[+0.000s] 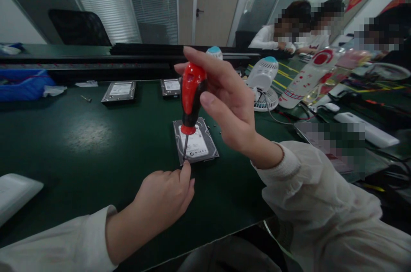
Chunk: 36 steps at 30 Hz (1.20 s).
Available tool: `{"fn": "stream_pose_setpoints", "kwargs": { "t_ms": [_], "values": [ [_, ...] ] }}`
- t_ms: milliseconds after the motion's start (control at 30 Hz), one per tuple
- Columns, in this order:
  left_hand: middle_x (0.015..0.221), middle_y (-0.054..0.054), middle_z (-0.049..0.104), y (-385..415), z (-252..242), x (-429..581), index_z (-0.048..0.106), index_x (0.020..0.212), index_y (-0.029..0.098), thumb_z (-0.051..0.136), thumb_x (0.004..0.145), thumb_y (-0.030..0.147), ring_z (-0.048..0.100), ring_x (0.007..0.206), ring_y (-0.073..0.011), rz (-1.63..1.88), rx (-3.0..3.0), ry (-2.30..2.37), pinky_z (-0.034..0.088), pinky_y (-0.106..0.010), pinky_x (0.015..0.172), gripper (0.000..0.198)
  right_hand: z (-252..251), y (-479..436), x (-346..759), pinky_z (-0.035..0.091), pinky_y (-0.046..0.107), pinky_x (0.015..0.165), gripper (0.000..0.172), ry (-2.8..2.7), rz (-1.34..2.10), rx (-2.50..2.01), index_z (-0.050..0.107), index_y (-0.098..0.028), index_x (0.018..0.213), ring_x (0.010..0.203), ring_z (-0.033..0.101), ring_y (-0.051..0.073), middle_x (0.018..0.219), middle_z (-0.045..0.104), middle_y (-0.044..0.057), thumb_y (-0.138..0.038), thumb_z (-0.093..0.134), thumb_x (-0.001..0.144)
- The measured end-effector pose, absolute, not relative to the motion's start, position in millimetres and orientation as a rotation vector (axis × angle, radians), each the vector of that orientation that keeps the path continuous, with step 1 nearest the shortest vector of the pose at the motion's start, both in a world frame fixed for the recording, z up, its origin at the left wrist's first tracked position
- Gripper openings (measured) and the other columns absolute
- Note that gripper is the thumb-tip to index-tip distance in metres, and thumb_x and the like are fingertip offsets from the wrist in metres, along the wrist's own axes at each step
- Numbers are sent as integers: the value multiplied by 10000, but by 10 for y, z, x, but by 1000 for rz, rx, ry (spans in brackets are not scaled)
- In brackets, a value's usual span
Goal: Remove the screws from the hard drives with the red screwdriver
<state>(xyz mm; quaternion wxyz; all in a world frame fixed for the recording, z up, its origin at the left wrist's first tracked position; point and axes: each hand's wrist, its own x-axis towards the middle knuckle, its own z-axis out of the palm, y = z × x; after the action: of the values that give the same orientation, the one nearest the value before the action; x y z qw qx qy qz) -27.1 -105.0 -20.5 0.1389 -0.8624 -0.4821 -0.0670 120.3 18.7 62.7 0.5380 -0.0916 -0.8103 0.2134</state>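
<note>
A hard drive (206, 137) with a white label lies on the green table in front of me. Upright over its near left corner stands a screwdriver (192, 96) with a red and black handle. The thumb and fingers of my right hand (234, 107) are round that handle. At the lower end of the shaft is my left hand (165, 190), its fingers curled and one fingertip against the drive's near corner beside the screwdriver tip. What those fingers hold, if anything, is hidden. Tiny screws (214, 125) lie just right of the drive.
Two more hard drives, one at the left (118, 91) and one behind the screwdriver (170, 87), lie farther back. A blue bin (24, 85) stands far left. A white fan (265, 79), a bottle (300, 81) and cables are at the right. Other people sit beyond.
</note>
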Motion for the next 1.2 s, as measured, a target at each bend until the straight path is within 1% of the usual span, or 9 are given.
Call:
{"fn": "stream_pose_setpoints", "kwargs": {
  "t_ms": [100,167,267,433,600,800,967,1100,1200],
  "values": [
    [645,-92,714,-1052,-206,-271,684,1126,36,469,935,218,689,516,-235,-189,-2497,-1406,520,-311,450,341,619,189,1208,578,369,1004,472,-1927,485,-239,512,-317,1355,1267,600,234,1470,532,-8,-521,494,929],
    [649,-97,715,-1051,-208,-274,683,1128,31,459,939,218,690,520,-239,-196,-2506,-1404,521,-317,448,348,609,192,1207,582,377,1006,467,-1899,450,-236,513,-301,1343,1224,620,217,1442,548,23,-477,554,913],
    [649,-97,715,-1048,-209,-278,684,1128,34,457,938,220,691,522,-238,-202,-2506,-1400,520,-314,449,350,610,184,1214,597,379,980,436,-1893,434,-224,533,-329,1302,1188,631,213,1390,580,9,-456,597,889],
    [631,-90,705,-1054,-203,-282,688,1110,29,477,927,215,681,497,-239,-210,-2499,-1379,510,-314,432,335,642,149,1220,573,407,1020,418,-1973,460,-229,508,-292,1351,1254,589,223,1466,520,18,-410,456,953],
    [634,-93,705,-1056,-195,-281,682,1116,16,477,932,203,685,507,-250,-198,-2519,-1401,521,-333,443,334,664,147,1205,586,346,964,332,-1876,350,-184,588,-308,1209,1155,613,187,1260,633,-12,-404,602,892],
    [654,-98,716,-1045,-191,-275,679,1132,26,469,937,211,688,513,-249,-187,-2519,-1403,515,-328,449,341,641,177,1217,559,392,1031,394,-1952,467,-172,523,-317,1330,1265,580,210,1459,533,-22,-432,410,970],
    [621,-83,700,-1049,-188,-278,687,1100,18,485,923,208,675,487,-240,-247,-2518,-1381,509,-323,429,329,659,157,1220,567,355,1002,384,-1894,346,-231,581,-300,1240,1148,615,184,1297,628,-8,-490,548,907],
    [614,-78,700,-1054,-198,-290,691,1099,33,498,919,216,672,480,-234,-237,-2490,-1373,503,-311,427,321,671,163,1238,553,362,1027,391,-1948,519,-127,554,-294,1314,1201,596,187,1366,592,-1,-398,454,951],
    [618,-77,701,-1051,-200,-295,692,1095,39,492,922,215,674,486,-231,-240,-2489,-1375,506,-310,433,318,654,175,1238,554,408,1028,402,-1946,480,-208,527,-301,1322,1161,623,200,1393,576,7,-441,456,951]
  ]
}}
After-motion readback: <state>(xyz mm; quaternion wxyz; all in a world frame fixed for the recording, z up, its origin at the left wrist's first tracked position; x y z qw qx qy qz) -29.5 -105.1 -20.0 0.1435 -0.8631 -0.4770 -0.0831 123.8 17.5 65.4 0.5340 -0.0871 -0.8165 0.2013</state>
